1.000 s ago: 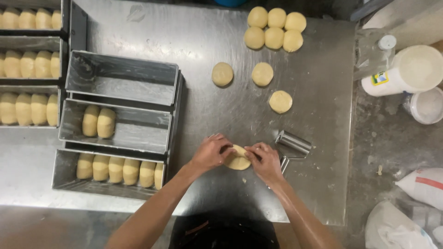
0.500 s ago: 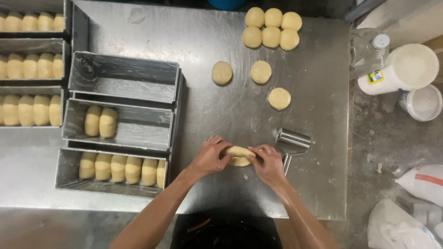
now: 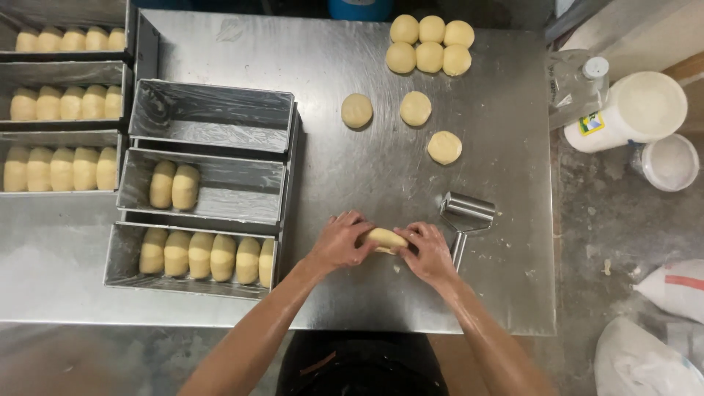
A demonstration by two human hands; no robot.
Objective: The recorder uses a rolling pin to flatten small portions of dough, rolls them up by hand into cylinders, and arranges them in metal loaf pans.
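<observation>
A person is standing at a steel table (image 3: 367, 183), seen from above, and both hands are meeting over a dough roll (image 3: 386, 239) near the table's front edge. The left hand (image 3: 339, 242) is curling its fingers around the roll's left end; the right hand (image 3: 427, 251) is cupping the right end, fingers bent and pressing on it. The roll is lying on the bare metal between them.

Just beside the right hand, a metal roller (image 3: 466, 213) is resting on the table, its handle pointing toward the person. Farther back, three flattened dough discs (image 3: 415, 108) are lying apart from each other, and six dough balls (image 3: 430, 44) are sitting tightly grouped at the far edge.

To the left, three loaf tins (image 3: 213, 187) are standing side by side: the far one is empty, the middle one is holding two rolls, the near one is holding six. More filled tins (image 3: 62, 103) are lining the left edge.

Right of the table, a white tub (image 3: 636, 110) and a smaller bucket (image 3: 669, 163) are standing on a stained concrete floor (image 3: 601, 235), with white sacks (image 3: 671, 293) lying nearer.
</observation>
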